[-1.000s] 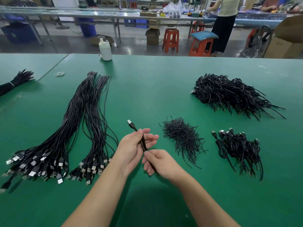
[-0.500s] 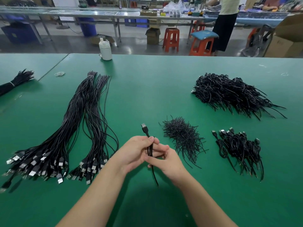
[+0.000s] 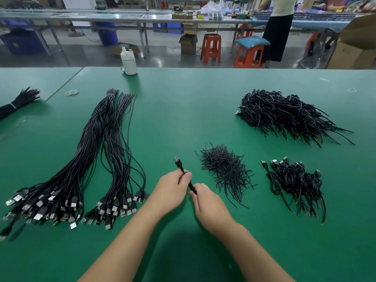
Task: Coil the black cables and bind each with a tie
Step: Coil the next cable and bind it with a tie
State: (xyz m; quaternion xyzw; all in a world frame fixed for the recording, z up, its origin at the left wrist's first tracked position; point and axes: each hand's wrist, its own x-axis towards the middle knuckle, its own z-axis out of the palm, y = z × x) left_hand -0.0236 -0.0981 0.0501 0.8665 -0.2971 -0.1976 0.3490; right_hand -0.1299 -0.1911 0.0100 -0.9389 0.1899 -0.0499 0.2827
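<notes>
My left hand [image 3: 172, 188] grips a folded black cable [image 3: 180, 165] whose USB plug sticks up and away above my fingers. My right hand [image 3: 207, 202] pinches the cable's lower end just below the left hand. A heap of short black ties [image 3: 223, 169] lies right of my hands. Two long bundles of straight black cables [image 3: 85, 159] stretch over the table's left side, plugs toward me. A small pile of bound coils [image 3: 295, 184] lies at the right, and a bigger black pile [image 3: 284, 115] sits behind it.
The green table [image 3: 183, 110] reaches to a far edge where a white bottle [image 3: 128, 62] stands. Another tied cable bundle [image 3: 18, 102] lies at the far left. Stools, benches and a standing person [image 3: 278, 29] are beyond the table.
The loose tail that hung below my hands has been drawn up into the fold. My right hand slid lower along the cable, and the plug now tilts further left.
</notes>
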